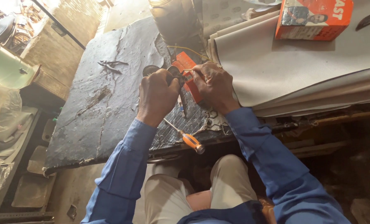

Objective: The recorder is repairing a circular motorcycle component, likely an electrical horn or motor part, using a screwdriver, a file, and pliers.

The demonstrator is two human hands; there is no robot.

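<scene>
The left hand [157, 93] is closed round a small dark metal part [174, 72]; the right hand [213, 85] pinches a thin yellow wire [189, 52] that runs up and away. A screwdriver [185, 137] lies just below them, its orange handle pointing toward the person.

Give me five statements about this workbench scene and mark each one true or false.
1. Both hands, the left hand and the right hand, meet at a small dark metal part. True.
2. The orange-handled screwdriver is gripped in the right hand. False: it lies loose on the mesh near the bench edge, below the left wrist.
3. A pair of pliers lies on the dark worn benchtop, apart from both hands. True.
4. The orange box sits on the floor. False: it rests on the stacked pale sheets.
5. The sleeves are red. False: they are blue.
</scene>
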